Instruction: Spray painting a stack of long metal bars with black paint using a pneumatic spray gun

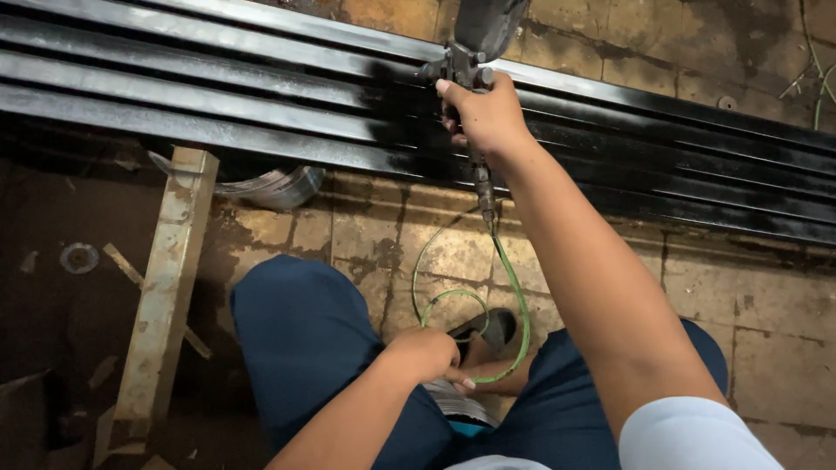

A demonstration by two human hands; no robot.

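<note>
My right hand (484,115) is shut on the grip of a spray gun (470,52) with a grey cup on top, held over long metal bars (218,96) lying side by side. The bars are glossy black to the right of the gun and greyer to the left. A thin green air hose (514,296) drops from the gun's handle and loops down between my knees. My left hand (428,355) is closed on that hose near my lap.
A rusty metal post (165,287) of a support stands at the left under the bars. Stained stone floor tiles (749,313) lie below. My knees in dark blue trousers (305,339) fill the lower middle, with a sandal (488,331) between them.
</note>
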